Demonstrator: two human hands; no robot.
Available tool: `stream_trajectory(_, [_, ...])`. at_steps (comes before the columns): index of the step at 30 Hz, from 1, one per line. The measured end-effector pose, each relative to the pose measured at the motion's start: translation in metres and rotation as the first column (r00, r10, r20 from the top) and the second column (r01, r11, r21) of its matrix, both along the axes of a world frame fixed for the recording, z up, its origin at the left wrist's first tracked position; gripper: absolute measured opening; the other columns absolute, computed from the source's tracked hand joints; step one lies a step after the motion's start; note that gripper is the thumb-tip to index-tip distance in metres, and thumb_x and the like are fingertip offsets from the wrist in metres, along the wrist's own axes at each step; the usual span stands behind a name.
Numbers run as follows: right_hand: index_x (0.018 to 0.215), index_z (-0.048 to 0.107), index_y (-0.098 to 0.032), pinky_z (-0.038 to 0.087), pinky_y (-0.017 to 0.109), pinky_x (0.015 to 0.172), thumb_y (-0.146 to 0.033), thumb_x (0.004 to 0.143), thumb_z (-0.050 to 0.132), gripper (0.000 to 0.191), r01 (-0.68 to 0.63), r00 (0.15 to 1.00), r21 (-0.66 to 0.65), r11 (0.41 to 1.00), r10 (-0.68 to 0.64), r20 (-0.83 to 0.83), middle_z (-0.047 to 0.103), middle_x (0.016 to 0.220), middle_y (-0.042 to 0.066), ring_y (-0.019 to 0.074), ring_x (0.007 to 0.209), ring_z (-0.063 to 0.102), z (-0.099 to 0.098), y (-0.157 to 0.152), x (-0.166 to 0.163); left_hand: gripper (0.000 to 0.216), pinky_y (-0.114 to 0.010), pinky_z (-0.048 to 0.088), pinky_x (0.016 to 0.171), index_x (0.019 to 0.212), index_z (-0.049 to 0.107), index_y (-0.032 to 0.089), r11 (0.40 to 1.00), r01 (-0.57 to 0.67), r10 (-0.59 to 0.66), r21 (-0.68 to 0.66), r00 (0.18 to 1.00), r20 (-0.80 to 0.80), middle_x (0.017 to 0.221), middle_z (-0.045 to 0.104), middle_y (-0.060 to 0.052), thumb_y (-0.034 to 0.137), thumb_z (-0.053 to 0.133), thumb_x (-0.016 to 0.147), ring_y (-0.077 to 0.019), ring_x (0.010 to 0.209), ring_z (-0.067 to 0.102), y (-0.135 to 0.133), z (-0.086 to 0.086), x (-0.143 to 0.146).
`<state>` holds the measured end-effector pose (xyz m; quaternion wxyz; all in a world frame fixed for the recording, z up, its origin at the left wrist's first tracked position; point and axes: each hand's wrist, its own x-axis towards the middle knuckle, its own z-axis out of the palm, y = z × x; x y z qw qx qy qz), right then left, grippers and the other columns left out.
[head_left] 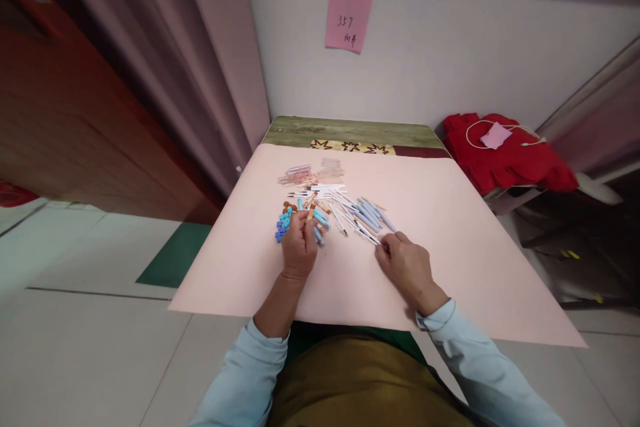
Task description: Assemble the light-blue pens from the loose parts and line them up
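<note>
A heap of pen parts lies on a pink sheet (450, 247) over a small table. Light blue barrels (369, 212), thin white refills (340, 210), small blue caps (283, 223) and clear tubes (310, 172) are spread across it. My left hand (299, 245) is curled shut round a small piece among the blue caps and orange-tipped parts; what it holds is too small to name. My right hand (407, 265) pinches the near end of a thin white refill (373, 237) at the right edge of the heap.
The table's green patterned top (350, 132) shows beyond the sheet. A pink note (348, 20) hangs on the wall. Red cloth with a white cord (505, 153) lies at the right. A curtain (200, 67) hangs at the left, tiled floor below.
</note>
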<state>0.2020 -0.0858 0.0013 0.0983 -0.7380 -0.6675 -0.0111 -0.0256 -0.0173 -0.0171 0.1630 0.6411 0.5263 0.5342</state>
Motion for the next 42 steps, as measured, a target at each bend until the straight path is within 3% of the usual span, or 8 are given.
stream_trajectory(8, [0.086,0.065,-0.022,0.032,0.027,0.061,-0.028,0.087,0.059,0.009,-0.071,0.979,-0.055,0.996,0.059,-0.193,0.067,0.083,0.0,0.014,0.071,0.059,0.007,0.012,0.01,0.023,-0.026,0.052,0.064,0.111,0.056,0.019,1.0,0.02,-0.019,-0.018,1.0,0.014,0.085,0.074,-0.004,0.035,0.048,0.096,-0.0148,0.066,0.068,0.001,-0.002,0.0])
stream_trajectory(19, [0.092,0.067,-0.02,0.019,0.029,0.054,-0.035,0.095,0.053,0.021,0.039,0.999,0.01,0.999,-0.038,-0.002,0.069,0.09,0.004,0.0129,0.062,0.055,0.002,0.024,-0.008,0.023,-0.027,0.053,0.064,0.11,0.056,0.02,0.999,0.045,-0.044,-0.031,0.999,0.026,0.085,0.073,-0.005,0.036,0.048,0.096,-0.0151,0.065,0.068,0.002,-0.007,-0.001])
stream_trajectory(32, [0.098,0.065,-0.019,0.018,0.028,0.054,-0.036,0.093,0.055,0.02,0.073,0.992,0.198,0.978,-0.05,-0.118,0.065,0.097,0.003,0.0112,0.063,0.049,-0.012,0.032,-0.007,0.025,-0.027,0.052,0.066,0.113,0.055,0.02,0.999,0.02,-0.02,-0.033,1.0,0.001,0.085,0.073,-0.004,0.035,0.047,0.096,-0.0151,0.067,0.067,0.003,-0.004,0.0])
stream_trajectory(39, [0.081,0.071,-0.023,0.028,0.026,0.059,-0.032,0.087,0.06,0.014,-0.072,0.943,0.067,0.995,0.09,-0.32,0.068,0.083,0.001,0.0152,0.072,0.057,0.022,0.048,-0.014,0.018,-0.026,0.051,0.062,0.106,0.053,0.021,0.999,0.0,0.0,-0.039,1.0,0.005,0.083,0.073,-0.003,0.034,0.05,0.094,-0.015,0.063,0.067,0.004,-0.004,0.002])
stream_trajectory(42, [0.081,0.071,-0.024,0.031,0.027,0.061,-0.032,0.087,0.06,0.015,-0.046,0.928,0.113,0.993,0.084,-0.364,0.069,0.083,0.001,0.0162,0.073,0.058,0.036,0.066,-0.019,0.016,-0.026,0.05,0.06,0.108,0.048,0.021,0.998,-0.05,0.051,-0.041,0.998,0.041,0.092,0.075,-0.006,0.031,0.048,0.095,-0.0142,0.062,0.067,0.003,-0.003,0.004])
